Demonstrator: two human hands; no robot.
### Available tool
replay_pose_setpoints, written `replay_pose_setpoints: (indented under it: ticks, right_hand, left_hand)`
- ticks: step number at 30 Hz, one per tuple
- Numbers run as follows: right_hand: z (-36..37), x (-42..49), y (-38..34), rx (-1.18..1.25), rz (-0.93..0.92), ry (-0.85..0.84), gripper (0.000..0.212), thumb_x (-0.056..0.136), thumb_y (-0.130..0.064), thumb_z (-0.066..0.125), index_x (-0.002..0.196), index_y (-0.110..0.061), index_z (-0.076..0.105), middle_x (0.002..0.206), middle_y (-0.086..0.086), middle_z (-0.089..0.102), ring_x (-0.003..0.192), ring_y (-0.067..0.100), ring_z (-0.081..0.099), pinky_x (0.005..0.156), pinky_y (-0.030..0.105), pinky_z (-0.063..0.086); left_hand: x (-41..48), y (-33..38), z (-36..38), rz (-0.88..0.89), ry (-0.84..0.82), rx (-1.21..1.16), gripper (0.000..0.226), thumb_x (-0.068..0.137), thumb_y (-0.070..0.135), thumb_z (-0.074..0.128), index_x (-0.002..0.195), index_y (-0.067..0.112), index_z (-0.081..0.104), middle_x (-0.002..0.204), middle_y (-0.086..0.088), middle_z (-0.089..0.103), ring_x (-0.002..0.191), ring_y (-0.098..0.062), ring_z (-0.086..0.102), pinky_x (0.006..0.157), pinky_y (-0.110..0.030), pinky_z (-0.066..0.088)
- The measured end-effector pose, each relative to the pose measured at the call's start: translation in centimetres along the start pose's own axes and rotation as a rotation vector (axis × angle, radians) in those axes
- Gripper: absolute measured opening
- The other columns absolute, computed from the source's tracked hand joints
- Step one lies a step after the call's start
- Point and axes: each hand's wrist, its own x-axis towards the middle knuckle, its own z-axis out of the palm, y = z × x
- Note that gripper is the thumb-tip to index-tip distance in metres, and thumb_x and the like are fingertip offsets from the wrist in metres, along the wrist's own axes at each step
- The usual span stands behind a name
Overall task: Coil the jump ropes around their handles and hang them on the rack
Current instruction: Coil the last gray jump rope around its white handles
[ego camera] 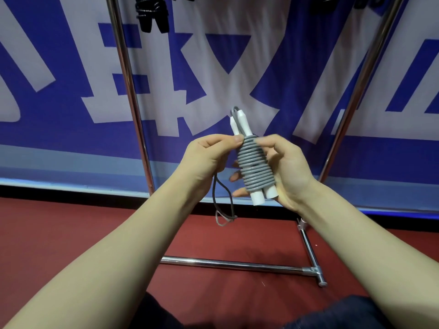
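Note:
A grey jump rope [254, 166] is wound in tight turns around its two white handles [261, 195], which lie side by side and stand nearly upright. My right hand [288, 170] cups the bundle from behind and the right. My left hand [206, 155] pinches the top turn of the coil between thumb and fingers. A loose loop of the rope [224, 205] hangs down below my left hand. The chrome rack [129, 74] stands just behind, its two uprights framing my hands.
A black coiled jump rope [152, 13] hangs at the top left, and another dark bundle [329, 2] shows at the top right edge. The rack's base bar [237, 264] lies on the red floor. A blue and white banner [71, 129] fills the background.

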Motion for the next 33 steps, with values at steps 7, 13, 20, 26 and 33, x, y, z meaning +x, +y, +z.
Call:
replay_pose_setpoints:
  ticks: [7,13,20,26,33]
  right_hand:
    - [0.7,0.6,2.0,-0.990,-0.301,0.242,0.085,0.072,-0.026,0.081,0.138,-0.036,0.027,0.115,-0.002,0.054,0.090,0.018,0.060,0.078,0.036,0.050]
    - [1.8,0.9,2.1,-1.430,-0.366,0.443,0.076,0.084,-0.006,0.048,0.149,-0.035,0.022,0.116,0.005,0.049,0.087,0.031,0.045,0.076,0.037,0.037]
    - [1.5,1.6,1.5,-1.068,-0.292,0.513,0.066,0.074,-0.001,0.052,0.128,-0.040,0.048,0.089,0.001,0.061,0.080,0.031,0.053,0.069,0.036,0.045]
    - [1.5,1.1,0.6,-0.458,-0.191,0.314,0.064,0.066,0.022,0.048,0.093,-0.035,0.060,0.064,0.010,0.056,0.048,0.019,0.045,0.043,0.021,0.034]
    - [0.6,0.3,0.4,-0.171,-0.155,0.154,0.061,0.056,0.013,0.041,0.115,-0.002,0.046,0.064,0.021,0.058,0.047,0.027,0.050,0.043,0.028,0.037]
  left_hand:
    - [0.5,-0.5,0.1,0.014,0.255,0.054,0.024,0.086,0.022,0.073,0.066,0.014,0.065,0.045,0.013,0.044,0.045,-0.003,0.036,0.052,-0.019,0.032]
    - [0.5,-1.1,1.0,0.024,0.345,0.062,0.034,0.085,0.026,0.075,0.064,0.010,0.053,0.056,0.003,0.042,0.045,-0.005,0.034,0.051,-0.018,0.033]
    - [0.5,-0.5,-0.3,0.126,0.066,0.109,0.012,0.096,0.010,0.061,0.086,0.006,0.067,0.056,0.010,0.060,0.049,-0.004,0.048,0.052,-0.015,0.041]
    - [0.9,0.0,-1.9,0.114,0.013,0.070,0.015,0.088,0.005,0.068,0.103,0.008,0.068,0.070,-0.003,0.067,0.056,-0.009,0.058,0.055,-0.018,0.045]
    - [0.8,0.6,-1.8,0.153,-0.141,0.296,0.016,0.098,0.021,0.058,0.110,0.026,0.067,0.066,0.018,0.058,0.057,-0.002,0.040,0.059,-0.013,0.037]
